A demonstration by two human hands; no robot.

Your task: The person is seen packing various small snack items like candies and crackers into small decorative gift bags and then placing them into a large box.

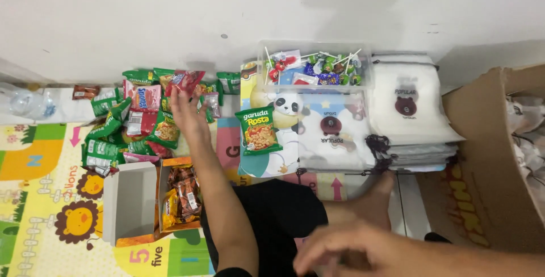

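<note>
Red snack packet point(186, 80) is being held at the upper middle-left of the frame, pinched at its lower edge by the fingertips of the left hand point(188, 112), which is being stretched up from the bottom of the picture; the fingers are closed only partly, with the packet alone between them. It is being held over the pile of green and red snack packets point(136, 121) spread against the white wall at upper left. Below that pile, an opened orange carton point(170, 197) with brown wrapped bars inside is being seen beside the forearm, on the coloured play mat point(40, 197). The right hand point(352, 251) is being shown blurred at the bottom right, fingers spread loosely; whether anything is being held in it cannot be told. At centre, a green peanut packet point(259, 130) is being rested on a panda-printed bag point(284, 141), with a clear tub of lollipops point(315, 64) above it and a stack of white drawstring bags point(411, 106) to the right, next to a cardboard box point(488, 158). With so light a pinch at one edge, the packet is judged likely to be dropped into the pile and lost among similar wrappers; the carton could be nudged by the forearm.
</note>
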